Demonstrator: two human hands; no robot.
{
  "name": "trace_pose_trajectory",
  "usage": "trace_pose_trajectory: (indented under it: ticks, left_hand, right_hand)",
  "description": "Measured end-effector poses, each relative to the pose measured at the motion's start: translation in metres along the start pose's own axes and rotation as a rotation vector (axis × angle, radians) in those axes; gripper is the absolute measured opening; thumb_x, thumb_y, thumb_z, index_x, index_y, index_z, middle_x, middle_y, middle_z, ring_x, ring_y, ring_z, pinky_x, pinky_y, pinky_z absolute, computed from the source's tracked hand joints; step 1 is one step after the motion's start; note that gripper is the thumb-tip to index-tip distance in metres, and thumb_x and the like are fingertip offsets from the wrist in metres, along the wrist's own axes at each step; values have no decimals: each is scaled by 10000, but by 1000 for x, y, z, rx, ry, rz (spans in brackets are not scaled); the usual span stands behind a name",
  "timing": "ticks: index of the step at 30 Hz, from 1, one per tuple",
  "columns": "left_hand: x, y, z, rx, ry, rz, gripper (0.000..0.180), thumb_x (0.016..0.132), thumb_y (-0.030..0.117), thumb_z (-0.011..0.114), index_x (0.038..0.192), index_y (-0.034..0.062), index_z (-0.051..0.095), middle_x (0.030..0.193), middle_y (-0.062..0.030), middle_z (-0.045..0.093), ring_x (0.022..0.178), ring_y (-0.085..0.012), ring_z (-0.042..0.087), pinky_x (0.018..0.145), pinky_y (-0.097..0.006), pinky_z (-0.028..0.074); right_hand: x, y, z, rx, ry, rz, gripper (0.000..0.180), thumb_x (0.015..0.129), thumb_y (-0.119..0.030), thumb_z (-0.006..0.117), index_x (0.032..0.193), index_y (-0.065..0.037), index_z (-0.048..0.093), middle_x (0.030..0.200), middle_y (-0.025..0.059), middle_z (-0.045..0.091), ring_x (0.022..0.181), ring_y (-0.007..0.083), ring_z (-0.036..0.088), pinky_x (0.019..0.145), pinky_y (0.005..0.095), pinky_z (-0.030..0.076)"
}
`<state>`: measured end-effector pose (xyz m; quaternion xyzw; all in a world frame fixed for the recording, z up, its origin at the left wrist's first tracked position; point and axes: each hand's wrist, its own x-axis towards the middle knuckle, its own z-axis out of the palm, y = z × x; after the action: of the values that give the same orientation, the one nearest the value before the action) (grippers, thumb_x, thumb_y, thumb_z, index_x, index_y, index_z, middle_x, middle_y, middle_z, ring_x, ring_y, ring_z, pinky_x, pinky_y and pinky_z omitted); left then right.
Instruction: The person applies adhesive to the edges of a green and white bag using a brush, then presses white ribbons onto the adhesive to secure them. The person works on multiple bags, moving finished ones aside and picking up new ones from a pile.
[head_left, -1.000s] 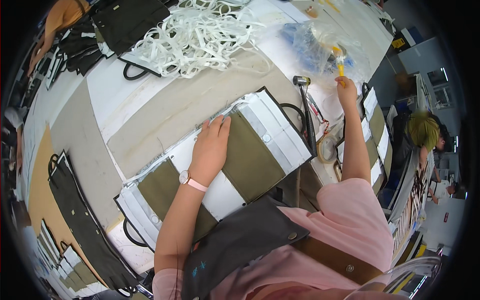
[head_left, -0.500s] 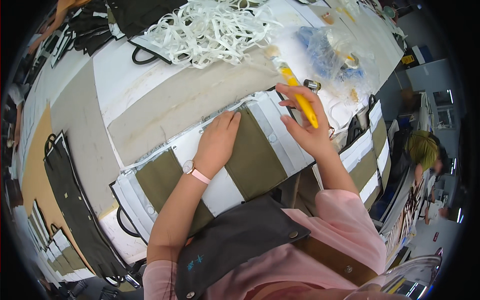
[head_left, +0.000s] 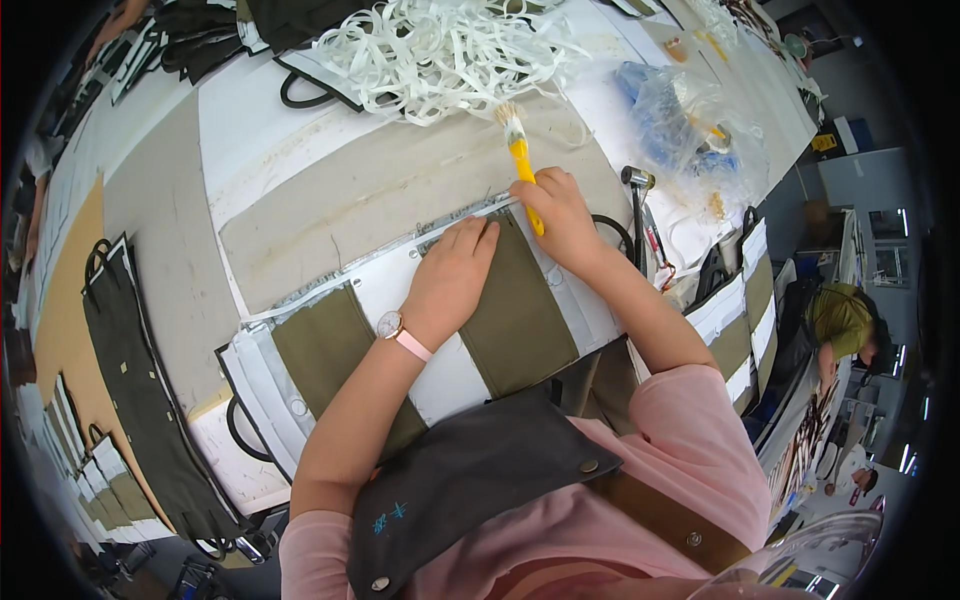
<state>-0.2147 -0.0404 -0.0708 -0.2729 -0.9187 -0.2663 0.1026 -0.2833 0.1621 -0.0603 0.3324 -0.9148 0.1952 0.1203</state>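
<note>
A white and olive-green bag panel (head_left: 515, 320) with dark edging and black handles at its ends lies at a slant across the table before me. My left hand (head_left: 450, 268) rests flat on its middle, fingers stretched toward the far edge. A yellow-handled brush (head_left: 521, 160) is gripped in my right hand (head_left: 562, 215), bristles pointing away from me. That hand is over the panel's far edge, right of my left hand. The bristles are above the grey sheet (head_left: 400, 190) beyond the panel.
A heap of white ribbon (head_left: 440, 65) lies at the back. To the right are a metal-headed tool (head_left: 638, 179), a clear plastic bag (head_left: 690, 125) and stacked panels (head_left: 722, 325). A long dark bag piece (head_left: 150, 380) lies left. Another person (head_left: 840, 315) is far right.
My right hand has moved left with the brush, which now points away over the panel's far edge. My left hand stays flat on the panel. The view has shifted slightly.
</note>
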Motion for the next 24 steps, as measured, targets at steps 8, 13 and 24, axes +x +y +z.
trace_pose_trajectory:
  ticks: [8, 13, 24]
  left_hand:
    - [13, 0, 10, 55, 69, 3, 403, 826, 42, 545, 1224, -16, 574, 1170, -131, 563, 1070, -276, 556, 938, -368, 455]
    - [16, -6, 13, 40, 73, -58, 385, 829, 49, 544, 1208, 14, 605, 1088, -112, 563, 1027, -261, 551, 883, -373, 443]
    - [15, -5, 10, -22, 97, -18, 293, 843, 57, 533, 1111, -40, 599, 1086, -147, 558, 1022, -279, 554, 907, -369, 454]
  right_hand:
    - [-1, -1, -35, -67, 94, -95, 398, 690, 26, 665, 1070, -91, 644, 868, 71, 606, 950, 280, 541, 821, 394, 412]
    - [4, -40, -88, 172, 146, 125, 321, 867, -69, 660, 1188, -71, 650, 852, 62, 607, 754, 227, 563, 651, 302, 454]
    - [18, -35, -61, 563, 57, 316, 93, 903, -88, 633, 907, 4, 645, 906, 85, 590, 766, 206, 563, 671, 297, 451]
